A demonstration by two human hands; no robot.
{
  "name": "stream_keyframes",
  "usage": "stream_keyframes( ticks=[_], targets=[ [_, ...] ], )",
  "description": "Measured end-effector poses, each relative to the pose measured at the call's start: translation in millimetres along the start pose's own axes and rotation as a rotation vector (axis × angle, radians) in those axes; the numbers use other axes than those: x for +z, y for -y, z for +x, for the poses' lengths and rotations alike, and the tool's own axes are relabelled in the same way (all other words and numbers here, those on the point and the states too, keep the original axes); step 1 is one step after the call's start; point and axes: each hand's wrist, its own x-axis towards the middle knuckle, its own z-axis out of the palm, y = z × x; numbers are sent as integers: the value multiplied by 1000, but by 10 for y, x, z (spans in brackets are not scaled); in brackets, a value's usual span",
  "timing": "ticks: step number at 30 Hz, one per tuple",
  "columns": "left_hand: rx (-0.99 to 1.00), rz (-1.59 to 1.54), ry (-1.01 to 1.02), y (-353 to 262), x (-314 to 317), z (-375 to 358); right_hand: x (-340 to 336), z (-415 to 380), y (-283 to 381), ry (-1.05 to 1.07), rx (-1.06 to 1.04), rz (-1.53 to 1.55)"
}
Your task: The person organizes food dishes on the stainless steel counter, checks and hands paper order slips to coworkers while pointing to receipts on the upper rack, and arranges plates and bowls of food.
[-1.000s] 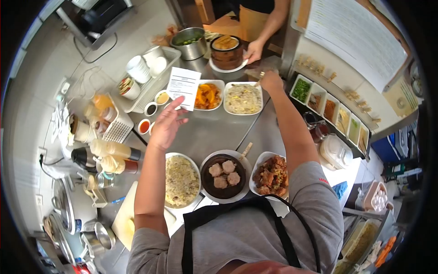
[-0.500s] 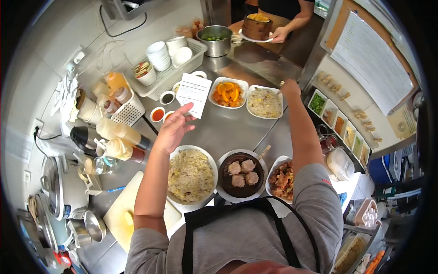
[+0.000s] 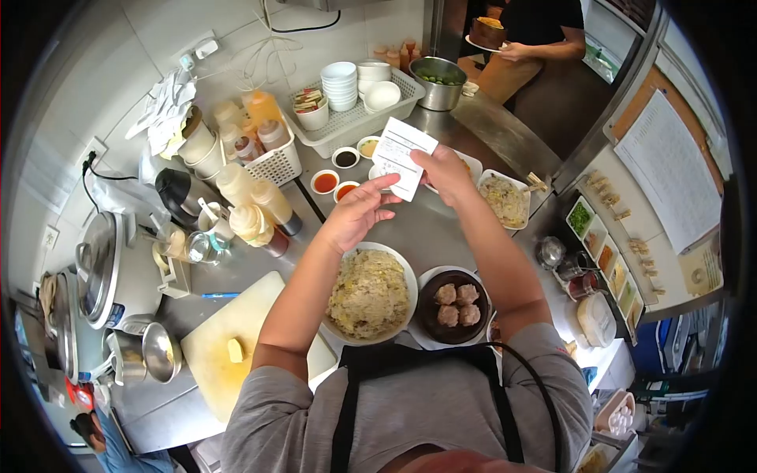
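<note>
Both hands are raised over the counter at a printed paper slip (image 3: 404,150). My right hand (image 3: 445,173) pinches its right edge between thumb and fingers. My left hand (image 3: 359,213) is at the lower left corner, the index finger lying against the paper and the other fingers loosely bent. Below my forearms stand a large bowl of fried rice (image 3: 371,296) and a dark round steamer of dumplings (image 3: 448,315). Beyond my right hand is a white tray of fried rice (image 3: 505,201) with wooden clothespins (image 3: 535,183) at its rim. My right arm hides most of another dish.
Small sauce cups (image 3: 324,182) sit left of the slip. Squeeze bottles (image 3: 270,201) and a white basket (image 3: 276,164) line the left side, near a cutting board (image 3: 225,347). A steel pot (image 3: 438,87) stands behind. A co-worker (image 3: 544,39) holds a plated steamer basket.
My right hand has left the rice tray's rim and now grips the slip beside my left hand. Clothespins now show at that rim. The view has turned, and the co-worker with the basket is farther off.
</note>
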Motion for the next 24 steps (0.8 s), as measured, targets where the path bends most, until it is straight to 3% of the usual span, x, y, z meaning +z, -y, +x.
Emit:
stream_keyframes(
  ticks=[6,11,24],
  targets=[
    [154,57,-331,-204,-175,-269,240,68,116,104,-44,12],
    [200,155,-411,-428,-213,-338,513,-65,366,152,-2,-33],
    [83,352,-388,-598,-422,-279,711,64,316,173,-43,-124]
  ],
)
